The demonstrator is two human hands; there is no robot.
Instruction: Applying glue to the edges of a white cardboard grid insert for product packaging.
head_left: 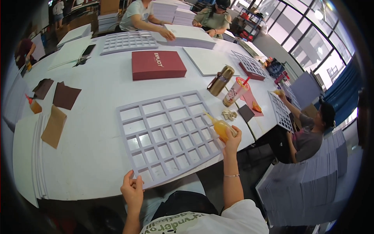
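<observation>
A pale grey compartment grid (pixel 183 169) with many rectangular openings lies slantwise on the white table in front of me, its near edge by the table's front edge. My left hand (pixel 132 191) pinches its near left corner between thumb and fingers. Over the grid's right side, my right hand (pixel 232 139) is wrapped round a squeeze bottle (pixel 221 128) of yellowish liquid, probably glue. The bottle is tilted, its long thin nozzle pointing up and left above the grid. Whether the nozzle touches a divider, I cannot tell.
Beyond the grid are a dark red box (pixel 157 70), a gold thermos (pixel 221 80) and a drink cup (pixel 235 93) with a red straw. Sandpaper-like sheets (pixel 54 126) and stacked white boards (pixel 27 156) lie left. A co-worker (pixel 311 130) sits right; others work across the white table (pixel 89 156).
</observation>
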